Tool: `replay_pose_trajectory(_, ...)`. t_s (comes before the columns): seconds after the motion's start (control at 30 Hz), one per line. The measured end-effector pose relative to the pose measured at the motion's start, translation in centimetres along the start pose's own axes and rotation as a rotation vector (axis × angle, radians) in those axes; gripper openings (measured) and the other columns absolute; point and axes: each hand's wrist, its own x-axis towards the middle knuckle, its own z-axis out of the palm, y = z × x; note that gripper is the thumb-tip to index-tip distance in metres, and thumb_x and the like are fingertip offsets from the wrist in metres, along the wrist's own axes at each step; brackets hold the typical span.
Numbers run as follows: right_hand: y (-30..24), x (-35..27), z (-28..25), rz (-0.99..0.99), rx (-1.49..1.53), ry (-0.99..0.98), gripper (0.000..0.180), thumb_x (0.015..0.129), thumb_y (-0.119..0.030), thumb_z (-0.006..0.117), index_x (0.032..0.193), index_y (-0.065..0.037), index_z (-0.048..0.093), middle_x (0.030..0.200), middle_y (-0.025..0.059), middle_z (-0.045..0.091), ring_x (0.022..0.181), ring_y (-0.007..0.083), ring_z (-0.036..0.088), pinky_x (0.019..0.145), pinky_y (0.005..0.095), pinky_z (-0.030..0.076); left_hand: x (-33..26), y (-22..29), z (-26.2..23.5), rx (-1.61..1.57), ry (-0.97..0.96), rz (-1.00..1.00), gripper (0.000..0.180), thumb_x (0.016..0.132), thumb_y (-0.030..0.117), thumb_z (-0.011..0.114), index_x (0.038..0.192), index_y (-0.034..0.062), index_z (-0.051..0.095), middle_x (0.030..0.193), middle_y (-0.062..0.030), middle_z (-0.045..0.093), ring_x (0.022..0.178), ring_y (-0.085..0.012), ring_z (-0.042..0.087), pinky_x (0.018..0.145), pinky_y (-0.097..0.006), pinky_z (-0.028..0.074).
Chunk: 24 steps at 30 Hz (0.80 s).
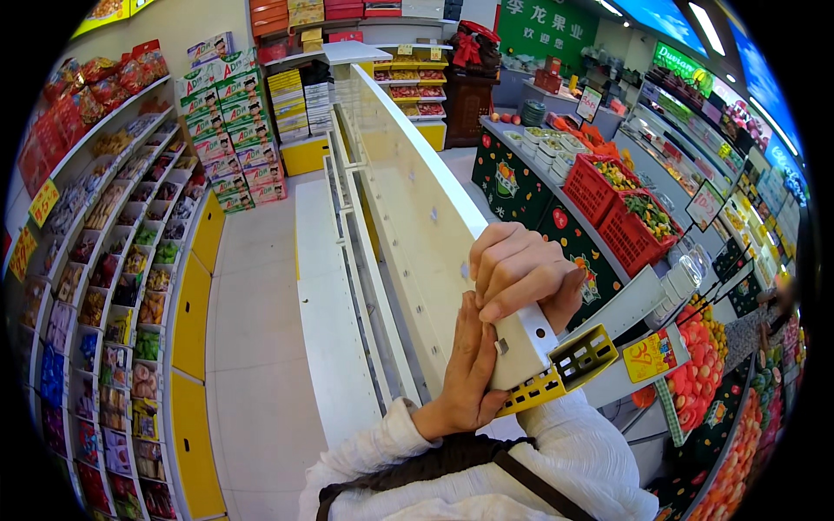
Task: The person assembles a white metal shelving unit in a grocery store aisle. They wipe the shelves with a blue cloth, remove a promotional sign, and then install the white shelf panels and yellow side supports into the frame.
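Note:
A long cream shelf panel (400, 156) with a white top edge runs from the far end of the aisle to me. My right hand (526, 273) hooks over that edge near its close end, its bent fingers wrapped onto the inner face. Just below, my left hand (469, 373) lies against the panel with fingers stretched out, their tips meeting the right hand's fingers. A small metal bracket (501, 346) shows beside the left fingers. Close by, a yellow perforated basket (586, 356) is fixed at the panel's end. What lies beneath the fingers is hidden.
White shelf boards (334, 347) stretch along the panel's left. Across the tiled aisle (252, 347) stands a stepped rack (109, 304) of packaged snacks. Stacked drink cartons (230, 130) stand beyond. At right are red crates (638, 230) of produce and a fruit display (699, 356).

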Motion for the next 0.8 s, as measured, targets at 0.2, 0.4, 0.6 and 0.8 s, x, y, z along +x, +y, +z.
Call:
replay_pose_trajectory(0.2,-0.2,0.1,0.0,0.013,-0.014,-0.002,0.079,0.097,-0.048,0.007,0.064,-0.003,0.063,0.042,0.0025,0.047,0.036,0.0168,0.039,0.054,0.0301,0.04,0.2,-0.2,-0.1,0.158,0.001,0.118,0.066,0.093,0.037,0.037,0.142,-0.003,0.016,0.145,-0.0316,0.007,0.134,-0.0495,0.009,0.107,-0.055,0.01)
replay_pose_trajectory(0.4,-0.1,0.0,0.1,-0.007,0.028,-0.051,0.078,0.097,-0.046,0.007,0.066,-0.003,0.064,0.046,0.002,0.049,0.037,0.0166,0.04,0.054,0.0306,0.041,0.4,0.9,-1.1,0.061,-0.043,0.033,0.068,0.094,0.042,0.035,0.142,-0.0014,0.016,0.145,-0.0307,0.007,0.135,-0.0479,0.008,0.108,-0.052,0.01)
replay_pose_trajectory(0.6,1.3,-3.0,-1.6,0.026,-0.275,0.227,0.065,0.098,-0.043,0.014,0.088,0.003,0.059,0.082,0.0187,0.059,0.079,0.0285,0.054,0.089,0.0439,0.038,-3.1,1.2,-8.5,0.132,-0.081,-0.051,0.065,0.094,0.033,0.036,0.143,-0.0008,0.011,0.148,-0.0259,0.005,0.138,-0.0395,0.007,0.111,-0.044,0.008)
replay_pose_trajectory(0.8,-12.6,-13.5,-12.8,0.464,-0.109,0.745,0.056,0.096,-0.04,0.033,0.132,0.002,0.037,0.126,0.017,0.051,0.117,0.0262,0.049,0.105,0.0387,0.032,-13.2,5.7,-22.9,0.25,0.228,-0.506,0.056,0.092,0.016,0.033,0.141,-0.0058,0.015,0.147,-0.0217,0.016,0.138,-0.0312,0.015,0.111,-0.038,0.012)
